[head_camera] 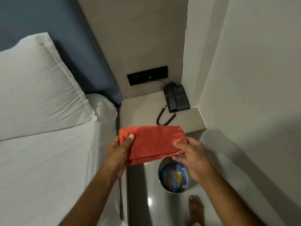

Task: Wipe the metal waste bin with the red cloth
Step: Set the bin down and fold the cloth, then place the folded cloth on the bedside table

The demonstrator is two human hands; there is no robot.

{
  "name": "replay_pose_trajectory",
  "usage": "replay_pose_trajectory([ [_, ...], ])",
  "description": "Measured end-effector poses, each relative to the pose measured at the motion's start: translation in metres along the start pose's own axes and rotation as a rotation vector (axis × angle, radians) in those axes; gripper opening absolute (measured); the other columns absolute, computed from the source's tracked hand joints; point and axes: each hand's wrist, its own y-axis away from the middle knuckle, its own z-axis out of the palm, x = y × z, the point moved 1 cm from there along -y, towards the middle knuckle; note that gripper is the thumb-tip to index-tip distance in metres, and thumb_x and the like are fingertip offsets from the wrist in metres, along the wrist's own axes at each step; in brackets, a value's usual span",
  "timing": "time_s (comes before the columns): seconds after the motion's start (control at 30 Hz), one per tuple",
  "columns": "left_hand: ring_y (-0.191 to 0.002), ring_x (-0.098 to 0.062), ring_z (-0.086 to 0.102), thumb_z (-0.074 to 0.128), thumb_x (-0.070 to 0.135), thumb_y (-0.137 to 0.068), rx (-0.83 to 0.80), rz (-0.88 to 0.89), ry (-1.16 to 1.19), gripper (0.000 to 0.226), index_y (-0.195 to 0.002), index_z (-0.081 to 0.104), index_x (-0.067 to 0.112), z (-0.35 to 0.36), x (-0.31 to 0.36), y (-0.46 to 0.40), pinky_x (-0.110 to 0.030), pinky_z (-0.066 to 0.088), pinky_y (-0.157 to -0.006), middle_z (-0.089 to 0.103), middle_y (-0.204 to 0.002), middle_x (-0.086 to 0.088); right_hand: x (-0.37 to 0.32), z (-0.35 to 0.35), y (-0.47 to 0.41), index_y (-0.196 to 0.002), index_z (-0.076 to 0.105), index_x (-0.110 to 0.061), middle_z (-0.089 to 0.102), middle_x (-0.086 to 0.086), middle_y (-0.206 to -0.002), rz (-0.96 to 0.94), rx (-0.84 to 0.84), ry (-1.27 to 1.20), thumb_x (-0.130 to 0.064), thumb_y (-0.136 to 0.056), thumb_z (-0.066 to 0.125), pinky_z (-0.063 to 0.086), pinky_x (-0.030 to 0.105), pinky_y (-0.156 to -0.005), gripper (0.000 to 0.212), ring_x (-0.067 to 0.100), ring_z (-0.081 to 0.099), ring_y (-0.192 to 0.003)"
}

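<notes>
A folded red cloth [151, 143] is held flat between both hands, above the front edge of a grey bedside shelf. My left hand [118, 152] pinches its left end with the thumb on top. My right hand [192, 158] grips its right end. Below the cloth, on the glossy floor, stands the round metal waste bin [161, 168]; part of its rim is hidden by my right hand and the cloth. A blue and yellow packet [173, 177] lies inside the bin.
A black telephone [176, 98] with a coiled cord sits on the grey bedside shelf [140, 111]. A bed with white sheets [48, 160] and a pillow fills the left. A wall closes the right side. My bare foot [196, 207] stands near the bin.
</notes>
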Motion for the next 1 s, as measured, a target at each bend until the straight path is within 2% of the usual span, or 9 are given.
replay_pose_trajectory([
  [0.2,-0.094,-0.029,0.073,0.074,0.022,-0.071,0.003,-0.073,0.056,0.049,-0.117,0.063,0.009,0.009,-0.020,-0.087,-0.039,0.060,-0.076,0.075,-0.106,-0.015,-0.004,0.012,-0.101,-0.091,0.070,-0.021,0.076,0.008,-0.094,0.031,0.040,0.140,-0.006,-0.087,0.071,0.057,0.027,-0.055,0.016,0.023,0.074,-0.081],
  [0.27,-0.102,-0.035,0.069,0.074,0.014,-0.071,0.043,-0.101,0.048,0.057,-0.125,0.058,0.004,0.001,-0.037,-0.114,-0.045,0.056,-0.087,0.069,-0.116,-0.020,0.009,0.020,-0.134,-0.096,0.070,-0.021,0.075,0.009,-0.097,0.063,0.055,0.140,-0.006,-0.088,0.071,0.058,0.026,-0.056,0.017,0.024,0.074,-0.086],
  [0.4,-0.101,-0.033,0.068,0.072,0.010,-0.081,0.153,-0.118,-0.019,0.043,-0.121,0.058,0.006,-0.013,-0.067,-0.166,-0.046,0.056,-0.087,0.068,-0.115,-0.017,0.043,0.037,-0.187,-0.115,0.067,-0.011,0.073,0.011,-0.104,0.131,0.108,0.137,-0.005,-0.088,0.071,0.060,0.027,-0.061,0.028,0.025,0.073,-0.090],
  [0.5,-0.096,-0.031,0.070,0.074,0.012,-0.082,0.230,-0.131,-0.074,0.039,-0.118,0.060,0.004,-0.022,-0.092,-0.210,-0.039,0.060,-0.077,0.070,-0.109,-0.016,0.070,0.053,-0.225,-0.093,0.068,-0.017,0.072,0.009,-0.094,0.165,0.127,0.152,0.001,-0.089,0.067,0.060,0.024,-0.060,0.019,0.022,0.072,-0.085],
  [0.57,-0.091,-0.028,0.071,0.074,0.014,-0.082,0.247,-0.156,-0.113,0.032,-0.110,0.062,0.009,-0.026,-0.106,-0.235,-0.034,0.061,-0.071,0.070,-0.104,-0.011,0.086,0.060,-0.247,-0.079,0.065,-0.023,0.071,0.004,-0.083,0.159,0.150,0.167,0.007,-0.088,0.063,0.058,0.021,-0.056,0.032,0.021,0.071,-0.080],
  [0.67,-0.091,-0.028,0.070,0.076,0.015,-0.080,0.291,-0.176,-0.174,0.022,-0.096,0.061,0.018,-0.036,-0.124,-0.266,-0.042,0.059,-0.080,0.069,-0.100,-0.008,0.111,0.071,-0.272,-0.076,0.065,-0.025,0.070,0.001,-0.078,0.156,0.200,0.215,0.006,-0.088,0.064,0.055,0.020,-0.050,0.034,0.017,0.069,-0.074],
  [0.8,-0.092,-0.033,0.070,0.080,0.018,-0.077,0.316,-0.214,-0.335,0.026,-0.097,0.064,0.014,-0.046,-0.142,-0.295,-0.049,0.058,-0.083,0.071,-0.101,-0.013,0.137,0.074,-0.297,-0.077,0.070,-0.022,0.068,-0.003,-0.065,0.118,0.317,0.481,-0.011,-0.084,0.076,0.061,0.034,-0.052,0.014,0.013,0.066,-0.053],
  [0.87,-0.087,-0.031,0.071,0.081,0.024,-0.075,0.306,-0.237,-0.550,0.025,-0.089,0.061,0.018,-0.048,-0.148,-0.302,-0.048,0.060,-0.079,0.071,-0.098,-0.012,0.145,0.075,-0.308,-0.077,0.070,-0.015,0.067,0.000,-0.064,0.082,0.365,0.686,-0.020,-0.079,0.080,0.057,0.029,-0.051,0.012,0.017,0.065,-0.054],
  [1.0,-0.086,-0.027,0.069,0.081,0.033,-0.075,0.276,-0.207,-0.939,0.047,-0.108,0.059,0.008,-0.044,-0.145,-0.303,-0.041,0.060,-0.076,0.069,-0.098,-0.010,0.149,0.078,-0.308,-0.098,0.062,-0.008,0.058,0.002,-0.080,0.049,0.449,1.121,-0.044,-0.076,0.081,0.042,0.027,-0.057,0.046,0.019,0.054,-0.068],
])
